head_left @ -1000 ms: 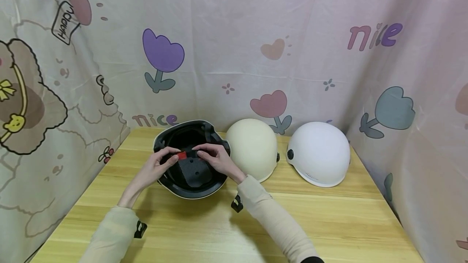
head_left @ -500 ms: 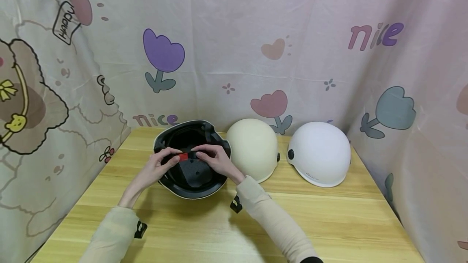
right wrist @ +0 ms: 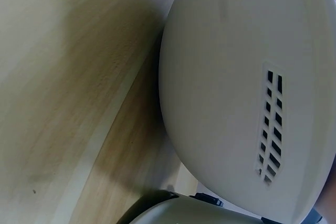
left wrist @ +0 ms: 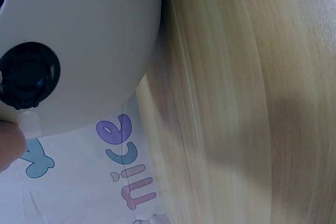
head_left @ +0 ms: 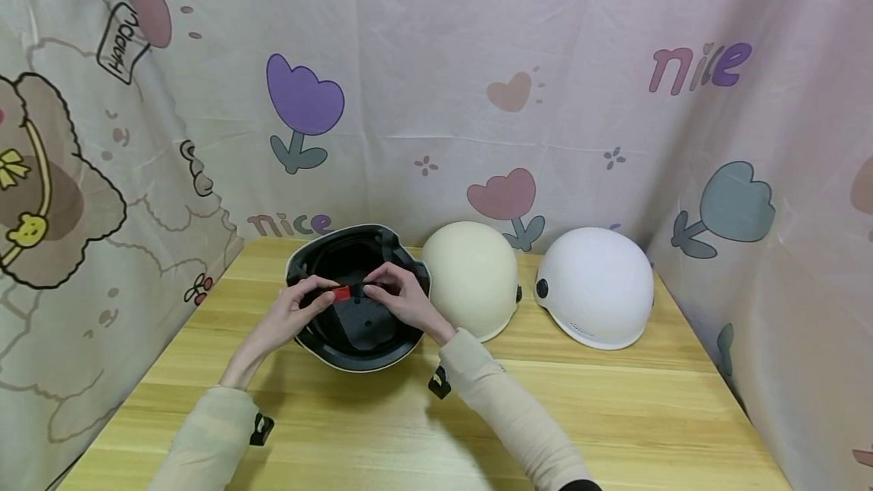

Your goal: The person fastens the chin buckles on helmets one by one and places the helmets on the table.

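Head view: red buckle runs lengthwise left-right over the upturned helmet.

The left helmet is black inside and pale outside, its buckle red and black. The middle helmet is cream, the right helmet white. Yellowish wood grain covers the counter; purple, pink and teal tulips pattern the pale curtain.
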Tool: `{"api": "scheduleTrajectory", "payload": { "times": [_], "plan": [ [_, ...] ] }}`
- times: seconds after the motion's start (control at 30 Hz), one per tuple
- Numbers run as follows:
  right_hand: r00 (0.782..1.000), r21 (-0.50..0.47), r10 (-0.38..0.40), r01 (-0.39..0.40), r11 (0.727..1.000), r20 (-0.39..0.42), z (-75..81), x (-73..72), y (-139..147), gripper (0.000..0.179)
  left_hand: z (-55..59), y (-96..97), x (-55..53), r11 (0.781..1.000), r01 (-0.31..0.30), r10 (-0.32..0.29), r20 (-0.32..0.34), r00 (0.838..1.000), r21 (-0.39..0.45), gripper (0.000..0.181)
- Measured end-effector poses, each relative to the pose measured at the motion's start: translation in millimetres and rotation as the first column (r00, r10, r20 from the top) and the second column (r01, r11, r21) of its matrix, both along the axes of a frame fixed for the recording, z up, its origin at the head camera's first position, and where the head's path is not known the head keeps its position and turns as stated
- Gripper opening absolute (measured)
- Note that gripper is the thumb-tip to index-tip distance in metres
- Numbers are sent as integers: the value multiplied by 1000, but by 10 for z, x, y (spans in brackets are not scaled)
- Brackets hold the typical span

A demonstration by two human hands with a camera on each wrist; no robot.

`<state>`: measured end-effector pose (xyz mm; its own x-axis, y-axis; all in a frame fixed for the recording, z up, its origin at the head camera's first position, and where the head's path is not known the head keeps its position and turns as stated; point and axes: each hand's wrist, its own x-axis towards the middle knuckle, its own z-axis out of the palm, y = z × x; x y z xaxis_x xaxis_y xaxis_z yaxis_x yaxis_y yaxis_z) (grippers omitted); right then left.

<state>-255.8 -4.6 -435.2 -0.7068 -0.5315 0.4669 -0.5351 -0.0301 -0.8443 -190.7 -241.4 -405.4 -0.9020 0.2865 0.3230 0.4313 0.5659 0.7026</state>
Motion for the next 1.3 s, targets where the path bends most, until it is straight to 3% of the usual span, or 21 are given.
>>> {"api": "scheduleTrajectory", "payload": {
  "times": [0.6,1.3],
  "plan": [
    [1000,20,-8,8,1000,-24,-10,6,-14,9,-16,4,-8,999,16,-16,2,1000,38,16],
    [1000,-4,14,-14,1000,7,6,57,-81,11,-58,3,-35,999,10,-9,-22,1000,35,15]
  ]
}}
